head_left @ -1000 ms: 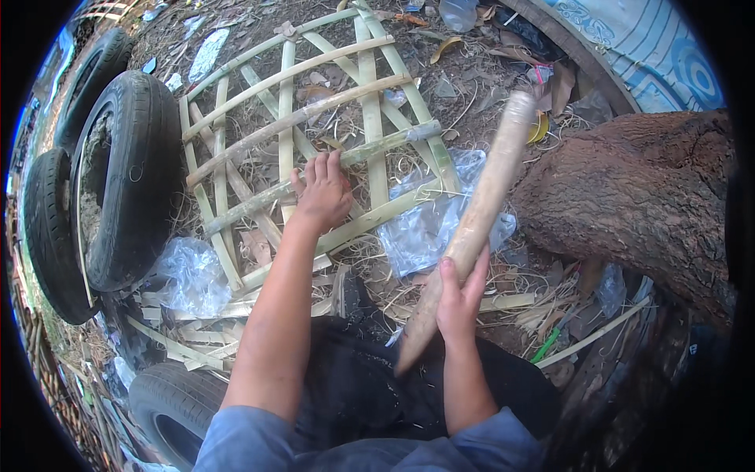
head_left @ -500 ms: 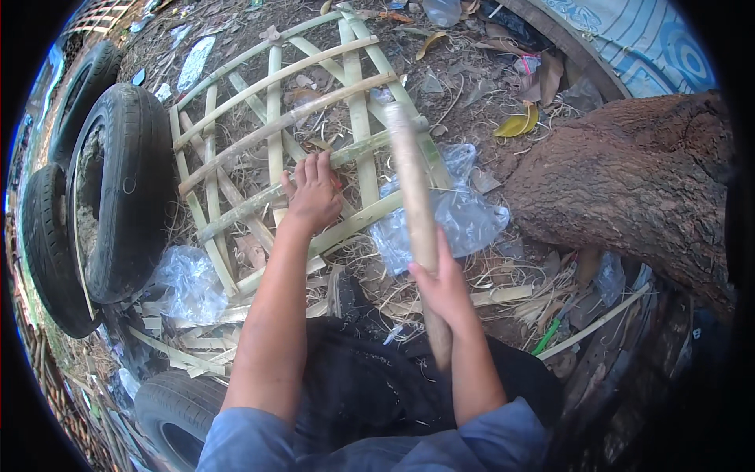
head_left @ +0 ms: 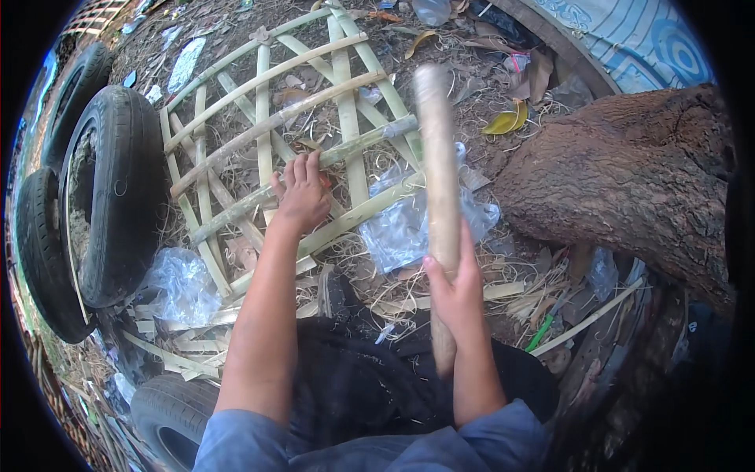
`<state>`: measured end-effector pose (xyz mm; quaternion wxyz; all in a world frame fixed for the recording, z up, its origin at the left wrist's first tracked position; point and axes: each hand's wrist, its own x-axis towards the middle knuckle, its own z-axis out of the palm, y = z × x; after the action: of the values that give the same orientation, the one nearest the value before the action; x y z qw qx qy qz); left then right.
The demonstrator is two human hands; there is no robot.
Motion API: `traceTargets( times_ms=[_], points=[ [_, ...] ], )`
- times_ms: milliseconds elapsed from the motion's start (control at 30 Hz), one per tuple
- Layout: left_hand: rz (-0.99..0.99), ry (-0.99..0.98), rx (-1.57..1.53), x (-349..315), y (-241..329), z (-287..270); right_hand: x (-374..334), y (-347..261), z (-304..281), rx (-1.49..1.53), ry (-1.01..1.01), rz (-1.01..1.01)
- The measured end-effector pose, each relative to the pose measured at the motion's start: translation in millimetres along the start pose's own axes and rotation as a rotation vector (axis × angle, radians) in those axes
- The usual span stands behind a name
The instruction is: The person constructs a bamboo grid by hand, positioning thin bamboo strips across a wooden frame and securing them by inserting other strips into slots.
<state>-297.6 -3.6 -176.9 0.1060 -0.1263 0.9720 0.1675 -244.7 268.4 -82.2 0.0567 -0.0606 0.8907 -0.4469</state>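
A lattice of split bamboo strips [head_left: 272, 122], woven crosswise with gaps between, lies on the ground in front of me. My left hand [head_left: 303, 195] has its fingers curled over one of the cross poles near the lattice's close side. A thick, pale wooden stick [head_left: 440, 173] is in my right hand [head_left: 458, 293], gripped around its lower part. It points away from me, its far end blurred by motion, just right of the lattice. Clear plastic sheeting [head_left: 401, 228] lies under the lattice's right edge.
Old tyres [head_left: 122, 193] stand at the left, with another tyre [head_left: 174, 417] at lower left. A thick tree trunk [head_left: 621, 181] comes in from the right. Cut bamboo strips, shavings and a green-handled tool [head_left: 541, 330] litter the ground. A crumpled plastic bag [head_left: 185, 285] lies beside the tyres.
The stick has swung up and to the right, from over the lattice's right corner to beside it. My left hand keeps its place on the cross pole.
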Motion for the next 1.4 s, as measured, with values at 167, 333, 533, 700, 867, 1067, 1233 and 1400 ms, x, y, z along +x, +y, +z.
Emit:
traceTargets(
  times_ms=[167, 333, 533, 700, 867, 1067, 1233, 1400],
  points=[
    [0.014, -0.001, 0.016, 0.1, 8.5, -6.2, 3.6, 2.7, 3.1, -0.036, -0.105, 0.277],
    [0.008, -0.008, -0.004, -1.3, 2.1, -4.3, -22.3, -1.2, 22.3, 0.067, 0.044, -0.019],
    [0.035, -0.001, 0.010, -0.1, 5.3, -4.5, 2.8, 21.0, 9.6, -0.169, 0.067, -0.053],
    [0.032, 0.016, 0.007, -3.6, 3.4, -3.8, -12.3, -3.2, -7.9, -0.120, 0.129, -0.111],
    [0.043, 0.040, 0.008, 3.8, 4.2, -2.8, 12.9, 37.9, 10.1, -0.421, -0.084, 0.080],
    [0.014, 0.019, 0.027, 0.6, 8.5, -5.5, 7.1, 11.8, -7.9, -0.323, 0.137, -0.145],
    [-0.021, -0.054, -0.056, -5.0, 5.2, -4.3, 25.7, 43.4, -20.5, -0.480, -0.133, -0.020],
    [-0.005, 0.002, -0.002, -1.9, 5.9, -7.9, 21.6, 64.1, -21.3, -0.565, -0.158, -0.018]
  ],
)
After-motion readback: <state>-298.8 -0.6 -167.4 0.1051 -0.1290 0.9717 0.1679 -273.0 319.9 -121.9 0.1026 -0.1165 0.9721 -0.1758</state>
